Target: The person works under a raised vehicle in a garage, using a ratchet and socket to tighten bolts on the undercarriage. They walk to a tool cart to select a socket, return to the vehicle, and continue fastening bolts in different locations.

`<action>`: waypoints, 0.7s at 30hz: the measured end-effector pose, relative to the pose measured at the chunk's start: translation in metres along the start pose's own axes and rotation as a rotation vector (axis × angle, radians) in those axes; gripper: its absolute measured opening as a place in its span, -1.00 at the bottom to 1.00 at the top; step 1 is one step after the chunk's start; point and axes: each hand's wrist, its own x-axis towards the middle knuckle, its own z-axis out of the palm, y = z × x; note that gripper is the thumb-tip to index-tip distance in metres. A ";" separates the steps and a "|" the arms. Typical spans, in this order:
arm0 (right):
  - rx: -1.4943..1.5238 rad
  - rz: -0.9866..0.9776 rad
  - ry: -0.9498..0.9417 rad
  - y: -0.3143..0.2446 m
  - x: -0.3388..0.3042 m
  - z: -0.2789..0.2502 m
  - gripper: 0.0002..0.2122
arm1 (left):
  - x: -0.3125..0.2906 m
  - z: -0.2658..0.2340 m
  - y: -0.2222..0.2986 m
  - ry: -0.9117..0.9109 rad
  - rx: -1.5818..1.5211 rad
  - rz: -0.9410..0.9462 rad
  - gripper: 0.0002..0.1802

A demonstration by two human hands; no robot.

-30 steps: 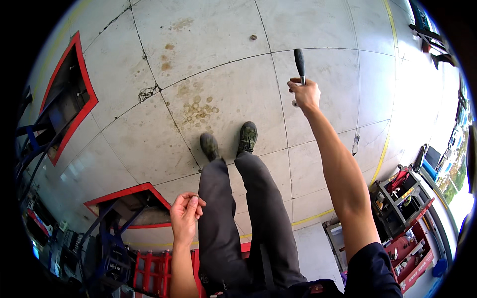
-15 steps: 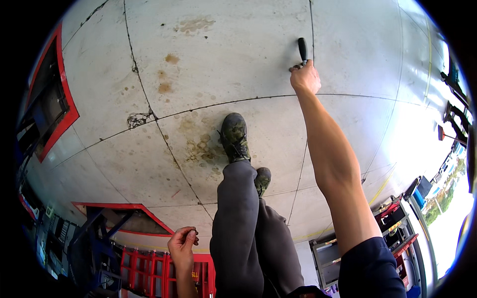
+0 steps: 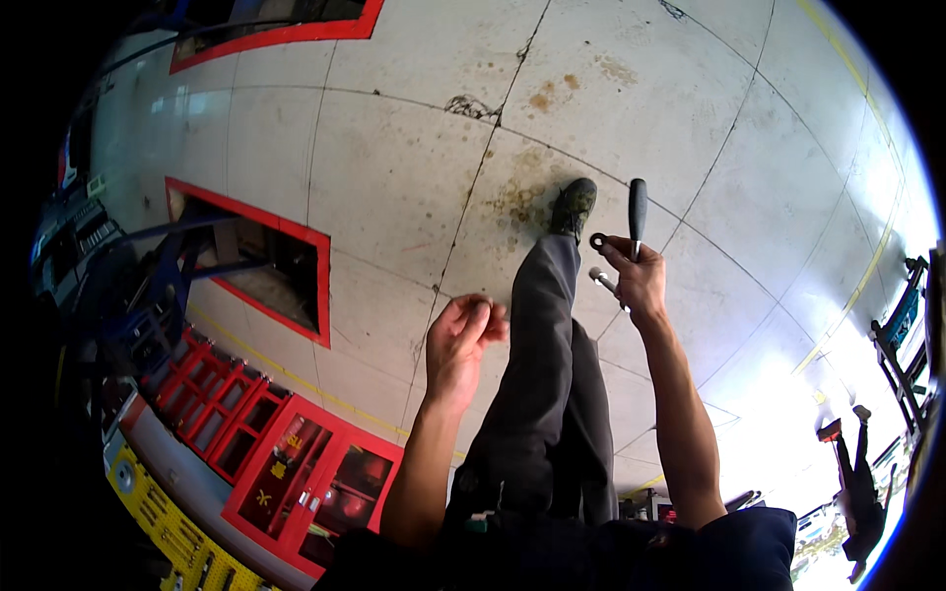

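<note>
My right hand point(image 3: 642, 281) is closed around a ratchet wrench point(image 3: 638, 209), its black handle pointing away from me. A silver socket-like end point(image 3: 603, 280) sticks out below the fingers. Between thumb and fingertip the same hand pinches a small dark ring point(image 3: 597, 240), like a washer or nut. My left hand point(image 3: 461, 340) is raised to the left of my leg with its fingers curled and the thumb against them. Whatever it may hold is hidden. Both hands are apart, above the floor.
Stained pale floor slabs point(image 3: 394, 187) lie underfoot. Red-edged recesses point(image 3: 321, 286) open in the floor at left. A red cabinet point(image 3: 325, 483) and a yellow perforated tool board point(image 3: 168, 512) stand at lower left. Another person point(image 3: 862, 492) is at the far right.
My view has swung to the left. The right hand with the wrench has drawn nearer, and the ring now shows. The left hand has risen toward the middle, still curled.
</note>
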 end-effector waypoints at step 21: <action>0.297 -0.502 -0.449 -0.051 -0.389 0.166 -0.85 | -0.262 -0.111 0.109 0.092 0.240 0.481 -0.72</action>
